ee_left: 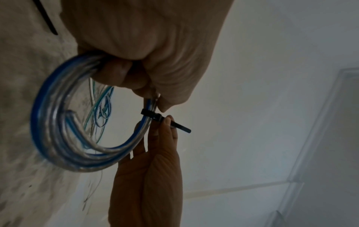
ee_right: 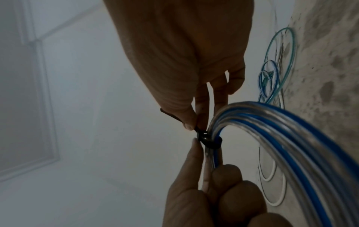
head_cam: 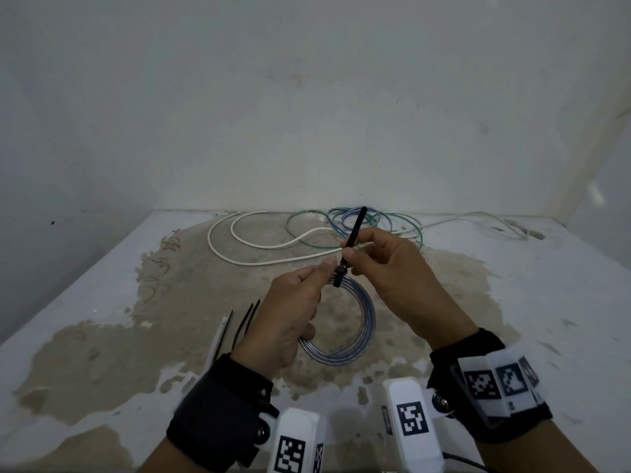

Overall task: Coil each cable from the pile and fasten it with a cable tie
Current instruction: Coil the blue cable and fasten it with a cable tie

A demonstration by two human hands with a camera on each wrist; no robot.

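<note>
1. Nearest to the camera, two wrists wear black straps with white marker blocks (head_cam: 413, 423) printed with black square patterns.
2. The left hand (head_cam: 290, 315) is curled around the coiled blue cable (head_cam: 358, 332), and its thumb and forefinger are pressed together on the strands just beside the tie. The coil hangs below the hand, above the counter (head_cam: 85, 319) (several turns of clear tube with a blue core, lying side by side).
3. The black cable tie (head_cam: 351, 237) is looped around the strands at the top of the coil. In the left wrist view its head (ee_left: 153, 116) sits against the bundle and its tail points away from the coil.
4. The right hand (head_cam: 392, 271) pinches the tail of the tie between thumb and forefinger, close to the head; the other fingers are loosely bent. The free end of the tail sticks up past the fingers.
5. To the left of the left wrist, a few spare black cable ties (head_cam: 244, 322) lie on the counter, next to a white strip.
6. Farther back, near the wall, the pile lies loose on the counter: a white cable (head_cam: 259, 247) in wide loops, a green cable (head_cam: 415, 230), and a small tangle of blue cable (head_cam: 348, 215). The counter surface there is worn to a brown patch.
</note>
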